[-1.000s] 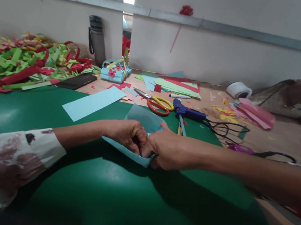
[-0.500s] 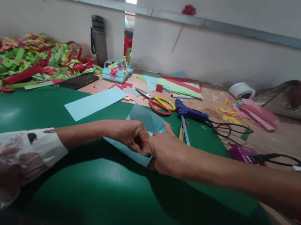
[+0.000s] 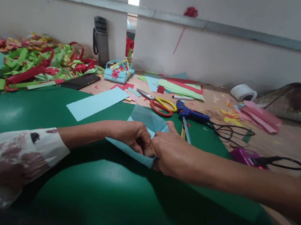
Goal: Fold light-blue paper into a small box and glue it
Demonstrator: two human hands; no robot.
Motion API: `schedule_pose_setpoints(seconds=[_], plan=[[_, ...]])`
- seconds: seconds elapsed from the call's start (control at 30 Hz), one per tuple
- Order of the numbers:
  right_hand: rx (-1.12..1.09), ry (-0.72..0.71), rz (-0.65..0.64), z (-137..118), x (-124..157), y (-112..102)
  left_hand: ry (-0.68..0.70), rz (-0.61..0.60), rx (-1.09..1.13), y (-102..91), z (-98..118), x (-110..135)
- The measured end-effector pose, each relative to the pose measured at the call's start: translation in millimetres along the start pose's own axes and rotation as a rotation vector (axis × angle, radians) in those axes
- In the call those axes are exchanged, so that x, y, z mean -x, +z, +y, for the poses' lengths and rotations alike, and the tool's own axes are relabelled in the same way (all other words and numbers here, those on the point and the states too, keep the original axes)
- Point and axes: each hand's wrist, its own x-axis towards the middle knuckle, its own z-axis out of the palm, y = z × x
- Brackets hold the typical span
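Observation:
A folded piece of light-blue paper with raised sides is between my hands, over the green mat. My left hand reaches into it, fingers curled and pinched at the inner corner. Around that same right-hand corner my right hand is closed, gripping the paper from outside, and its fingertips meet those of my left hand. The exact fold under the fingers is hidden. A flat light-blue paper strip lies behind my left forearm. Scissors and a blue glue gun rest just beyond the folded paper.
Coloured paper strips are heaped at the left, beside a black phone and a grey bottle. A small blue paper bag stands at the back. On the right are a purple device, cables and a brown handbag.
Both hands keep their hold on the folded paper, with only slight finger movement at the corner. The whole view has shifted a little, so everything appears slightly further right.

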Motion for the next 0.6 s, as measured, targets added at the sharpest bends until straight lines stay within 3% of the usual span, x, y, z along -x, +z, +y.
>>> schedule_pose_setpoints(seconds=[0.17,0.37,0.5,0.6], plan=[[-0.036,-0.061,0.004,7,2,2,-0.028,-0.015,-0.033,-0.3,5,0],[-0.035,-0.036,0.101,16,5,4,-0.044,-0.043,-0.108,-6.6,11,2],[-0.041,-0.092,0.191,17,7,8,-0.105,-0.106,-0.191,-23.6,33,15],[0.043,-0.07,0.326,16,6,9,-0.181,-0.024,-0.287,-24.5,55,26]])
